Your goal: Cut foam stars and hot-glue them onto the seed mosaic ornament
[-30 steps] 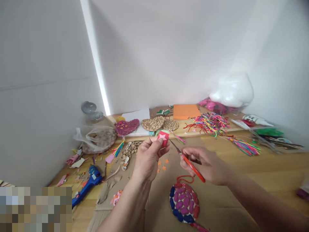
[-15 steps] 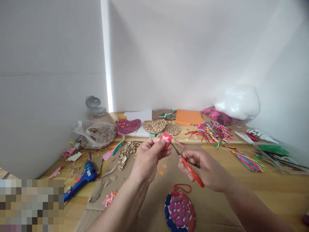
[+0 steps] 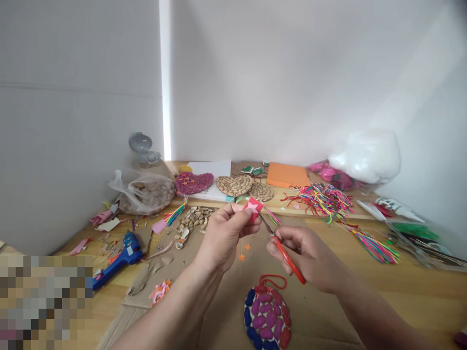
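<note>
Between thumb and fingers, my left hand [image 3: 228,233] pinches a small red piece of paper [image 3: 258,203] that bears a pale pink star [image 3: 251,208]. My right hand [image 3: 304,255] grips scissors [image 3: 288,260] with red-orange handles, their blades reaching the paper's right edge by the left fingertips. Below the hands, a round ornament [image 3: 268,316] covered with purple, blue and red painted peanut shells lies on cardboard [image 3: 314,311], a red cord loop [image 3: 273,281] at its top. A few orange stars [image 3: 242,256] lie beside my left wrist.
To the left are a blue glue gun [image 3: 120,262], paper scraps [image 3: 160,292] and a bag of peanuts [image 3: 146,194]. Behind stand peanut-shell hearts [image 3: 194,183] and orange sheets [image 3: 288,175]. Coloured tassels [image 3: 375,245], a glue bottle [image 3: 399,209] and white stuffing [image 3: 365,155] are at right.
The view has shifted slightly. Both hands keep their holds on the red paper and the scissors, with the blades still at the paper's right edge.
</note>
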`<state>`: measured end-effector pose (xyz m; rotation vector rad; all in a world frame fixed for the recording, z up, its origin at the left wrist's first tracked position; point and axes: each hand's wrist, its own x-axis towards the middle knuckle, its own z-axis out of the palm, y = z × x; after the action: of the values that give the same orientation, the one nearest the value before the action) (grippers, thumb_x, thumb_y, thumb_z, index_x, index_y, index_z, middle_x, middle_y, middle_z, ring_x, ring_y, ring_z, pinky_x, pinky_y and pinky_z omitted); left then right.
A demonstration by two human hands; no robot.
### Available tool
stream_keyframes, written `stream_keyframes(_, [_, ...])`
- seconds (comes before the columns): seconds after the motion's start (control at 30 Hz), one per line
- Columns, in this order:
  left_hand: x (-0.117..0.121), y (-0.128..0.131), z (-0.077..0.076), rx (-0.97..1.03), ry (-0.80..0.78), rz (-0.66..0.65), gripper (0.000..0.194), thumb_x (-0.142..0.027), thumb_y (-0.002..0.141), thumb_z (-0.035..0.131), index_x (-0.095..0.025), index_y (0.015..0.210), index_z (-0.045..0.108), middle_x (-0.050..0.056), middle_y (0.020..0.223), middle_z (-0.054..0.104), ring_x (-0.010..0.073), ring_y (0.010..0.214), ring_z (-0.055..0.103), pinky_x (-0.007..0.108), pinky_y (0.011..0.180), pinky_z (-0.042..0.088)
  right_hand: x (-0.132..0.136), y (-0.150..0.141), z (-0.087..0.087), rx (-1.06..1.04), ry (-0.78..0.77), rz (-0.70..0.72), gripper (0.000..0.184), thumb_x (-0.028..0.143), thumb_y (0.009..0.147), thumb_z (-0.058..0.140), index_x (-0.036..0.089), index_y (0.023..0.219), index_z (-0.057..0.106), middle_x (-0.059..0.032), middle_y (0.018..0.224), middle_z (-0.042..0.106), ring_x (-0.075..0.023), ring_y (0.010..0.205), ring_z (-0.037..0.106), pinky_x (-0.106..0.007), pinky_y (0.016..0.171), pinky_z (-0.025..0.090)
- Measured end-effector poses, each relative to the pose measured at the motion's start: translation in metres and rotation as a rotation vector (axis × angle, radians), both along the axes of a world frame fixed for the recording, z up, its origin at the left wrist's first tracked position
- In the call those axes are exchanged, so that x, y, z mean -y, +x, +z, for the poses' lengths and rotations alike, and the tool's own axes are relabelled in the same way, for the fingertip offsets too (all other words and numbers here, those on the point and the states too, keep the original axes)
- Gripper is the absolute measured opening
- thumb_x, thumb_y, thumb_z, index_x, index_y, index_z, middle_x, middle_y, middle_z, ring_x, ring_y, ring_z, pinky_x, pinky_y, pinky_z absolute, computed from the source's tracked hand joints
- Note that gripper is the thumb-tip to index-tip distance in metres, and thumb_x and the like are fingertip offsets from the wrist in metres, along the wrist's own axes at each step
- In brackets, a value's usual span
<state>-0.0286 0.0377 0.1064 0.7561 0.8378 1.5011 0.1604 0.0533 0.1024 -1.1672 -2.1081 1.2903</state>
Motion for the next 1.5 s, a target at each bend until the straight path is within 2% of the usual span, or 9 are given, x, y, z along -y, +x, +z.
stream_keyframes(0.17, [-0.0013,-0.0002,-0.0024,-0.003,0.002,0.003,0.021,-0.026,0.075,0.078,-0.013,0.074,0.062,0.003,0.073,0.071,0.0108,0.065,0.067,0.024,0.067,0.056,0.0001,0.0013,-0.0013,-0.007,0.003,0.001,0.036,0.043,0.090,0.062,0.020,0.068,0.044,0.0067,0.056,0.036,-0.0085,0.052,0.029,-0.026,0.048,0.019])
stream_keyframes(0.57, [-0.0017,0.0013,-0.0026,0.008,-0.001,0.013,0.023,-0.028,0.072,0.080,-0.014,0.071,0.061,0.004,0.071,0.072,0.0115,0.063,0.067,0.025,0.068,0.056,0.0008,0.0005,0.0016,0.006,-0.033,-0.009,0.037,0.051,0.091,0.059,0.020,0.072,0.050,0.0038,0.054,0.049,-0.0094,0.049,0.042,-0.024,0.047,0.024])
stream_keyframes(0.93, [-0.0003,0.0020,0.0002,0.009,0.003,0.011,0.023,-0.028,0.072,0.080,-0.014,0.071,0.061,0.004,0.071,0.071,0.0112,0.063,0.066,0.026,0.069,0.056,0.0001,0.0002,0.0033,-0.054,-0.104,0.000,0.036,0.052,0.088,0.063,0.019,0.074,0.053,0.0055,0.051,0.046,-0.0084,0.046,0.039,-0.023,0.045,0.023])
stream_keyframes(1.27, [-0.0008,0.0028,-0.0003,0.013,-0.008,0.027,0.026,-0.029,0.069,0.082,-0.014,0.070,0.061,0.004,0.070,0.071,0.0118,0.063,0.066,0.027,0.069,0.056,-0.0007,-0.0010,0.0020,-0.023,-0.039,0.006,0.041,0.051,0.089,0.061,0.020,0.068,0.045,0.0049,0.052,0.046,-0.0091,0.047,0.040,-0.024,0.046,0.024])
stream_keyframes(1.5, [-0.0014,0.0032,-0.0007,0.023,-0.010,0.029,0.026,-0.029,0.068,0.082,-0.014,0.069,0.061,0.004,0.070,0.070,0.0116,0.062,0.065,0.027,0.069,0.056,-0.0010,-0.0004,0.0020,-0.018,-0.051,-0.002,0.040,0.051,0.090,0.061,0.020,0.069,0.046,0.0053,0.052,0.046,-0.0089,0.047,0.039,-0.025,0.046,0.023])
